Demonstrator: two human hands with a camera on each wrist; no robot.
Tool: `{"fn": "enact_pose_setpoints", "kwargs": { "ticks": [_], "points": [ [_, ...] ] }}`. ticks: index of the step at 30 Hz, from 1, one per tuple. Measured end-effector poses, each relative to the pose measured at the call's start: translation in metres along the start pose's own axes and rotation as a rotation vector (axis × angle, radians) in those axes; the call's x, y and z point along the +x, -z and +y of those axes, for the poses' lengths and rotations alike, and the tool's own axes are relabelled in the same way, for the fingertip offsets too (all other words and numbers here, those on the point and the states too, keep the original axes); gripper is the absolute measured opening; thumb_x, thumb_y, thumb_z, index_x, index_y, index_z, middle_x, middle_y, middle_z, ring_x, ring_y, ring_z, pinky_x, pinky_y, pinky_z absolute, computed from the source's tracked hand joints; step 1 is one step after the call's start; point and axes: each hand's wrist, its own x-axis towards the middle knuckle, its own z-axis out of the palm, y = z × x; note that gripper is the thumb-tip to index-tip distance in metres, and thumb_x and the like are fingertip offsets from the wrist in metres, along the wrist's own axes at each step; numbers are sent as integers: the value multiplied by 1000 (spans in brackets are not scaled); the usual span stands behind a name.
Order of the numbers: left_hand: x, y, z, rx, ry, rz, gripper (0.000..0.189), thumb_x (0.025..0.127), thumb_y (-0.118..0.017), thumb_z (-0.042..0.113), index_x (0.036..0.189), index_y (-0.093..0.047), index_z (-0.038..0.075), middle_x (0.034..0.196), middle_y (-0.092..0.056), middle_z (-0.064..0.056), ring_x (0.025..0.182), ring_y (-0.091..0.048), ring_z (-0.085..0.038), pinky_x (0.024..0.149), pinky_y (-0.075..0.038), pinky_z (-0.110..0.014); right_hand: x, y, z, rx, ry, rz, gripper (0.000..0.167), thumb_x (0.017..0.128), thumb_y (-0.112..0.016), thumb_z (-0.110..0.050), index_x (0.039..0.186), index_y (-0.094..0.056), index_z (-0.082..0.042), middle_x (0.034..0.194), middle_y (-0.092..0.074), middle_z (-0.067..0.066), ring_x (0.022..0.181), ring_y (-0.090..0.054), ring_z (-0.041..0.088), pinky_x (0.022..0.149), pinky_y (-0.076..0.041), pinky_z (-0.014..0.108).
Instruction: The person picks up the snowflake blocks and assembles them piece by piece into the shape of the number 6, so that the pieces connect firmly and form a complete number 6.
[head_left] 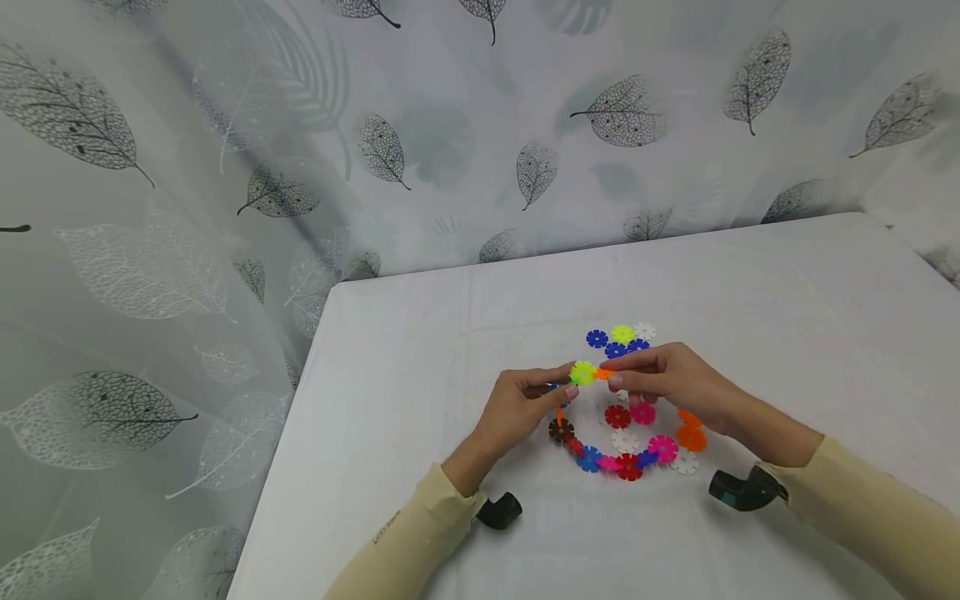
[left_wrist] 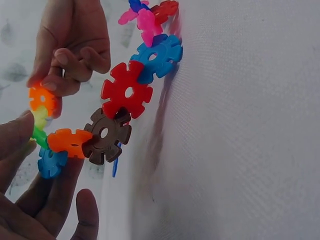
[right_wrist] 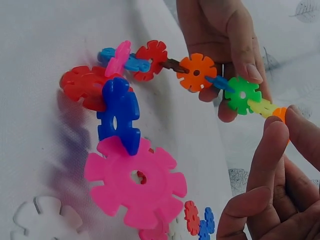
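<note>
A chain of slotted plastic snowflake discs curves between both hands and the table. My left hand pinches the chain's raised end near the green disc and the yellow disc. With thumb and fingertips, my right hand pinches an orange disc, which meets the yellow one. Below the left fingers the chain runs through a second orange disc, a brown disc, a red disc and a light blue disc. A pink disc looms large in the right wrist view.
Loose discs lie on the white table: blue discs behind the hands, a red disc inside the chain's curve, an orange disc at the right. A leaf-patterned curtain hangs behind. Black wrist devices sit below the sleeves.
</note>
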Motion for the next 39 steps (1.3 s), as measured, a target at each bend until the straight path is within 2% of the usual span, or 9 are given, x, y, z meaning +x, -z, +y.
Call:
{"fn": "enact_pose_setpoints", "kwargs": {
  "ticks": [3, 7, 11, 15, 19, 22, 28, 33, 39],
  "points": [
    [-5, 1, 17, 6, -1, -2, 35, 95, -73, 16, 130, -69, 11, 131, -66, 1, 111, -67, -19, 86, -54, -25, 1, -1, 0, 2, 3, 3, 49, 97, -71, -26, 135, -62, 3, 111, -72, 19, 84, -65, 27, 69, -54, 34],
    [-11, 3, 38, 8, 11, -7, 35, 95, -71, 9, 129, -67, 3, 131, -66, -5, 113, -66, -18, 85, -53, -24, 1, -2, -1, 12, 11, 0, 48, 98, -70, -25, 135, -61, 4, 109, -72, 18, 84, -65, 27, 68, -53, 33],
    [-9, 1, 32, -11, 33, 1, 34, 95, -72, 9, 128, -68, 3, 131, -66, -5, 115, -66, -17, 87, -53, -24, 2, -3, -2, 7, 15, -2, 48, 97, -70, -25, 134, -61, 5, 104, -72, 18, 82, -65, 29, 68, -52, 32],
    [-3, -2, 16, -28, 52, 12, 32, 95, -72, 10, 127, -70, 7, 130, -67, -3, 115, -66, -17, 89, -53, -24, 2, -4, -4, -11, 13, 2, 50, 96, -72, -26, 134, -62, 4, 98, -71, 17, 81, -63, 27, 68, -52, 32],
    [1, -3, 4, -33, 45, 12, 33, 94, -73, 10, 127, -70, 9, 127, -69, -2, 112, -67, -16, 88, -54, -24, 2, -4, -6, -18, 16, 5, 50, 95, -74, -26, 133, -63, 4, 94, -70, 17, 79, -61, 28, 66, -51, 32],
    [1, -4, 2, -38, 46, 12, 34, 94, -73, 11, 127, -70, 10, 126, -70, -2, 110, -67, -16, 86, -54, -24, 2, -5, -6, -19, 17, 4, 51, 94, -75, -28, 133, -64, 4, 91, -70, 18, 79, -61, 29, 66, -50, 32],
    [0, -4, 1, -70, 56, 4, 36, 93, -75, 14, 129, -70, 13, 130, -67, 2, 116, -65, -16, 88, -54, -26, 2, -5, -5, -32, 17, 5, 49, 95, -73, -29, 131, -65, 3, 91, -70, 18, 79, -61, 29, 64, -50, 30],
    [0, -2, 2, -18, 55, -4, 38, 95, -73, 23, 132, -69, 16, 121, -72, 0, 108, -68, -14, 88, -54, -27, 2, -5, -3, -58, 15, 11, 47, 96, -71, -30, 132, -65, 0, 101, -73, 16, 83, -64, 27, 68, -54, 33],
    [0, 2, 4, 50, 33, -40, 39, 95, -73, 30, 133, -69, 23, 118, -72, 6, 106, -66, -8, 91, -52, -29, 2, -5, -4, -58, 12, 8, 49, 94, -74, -33, 131, -66, -1, 106, -70, 19, 92, -62, 32, 73, -56, 36]
  ]
}}
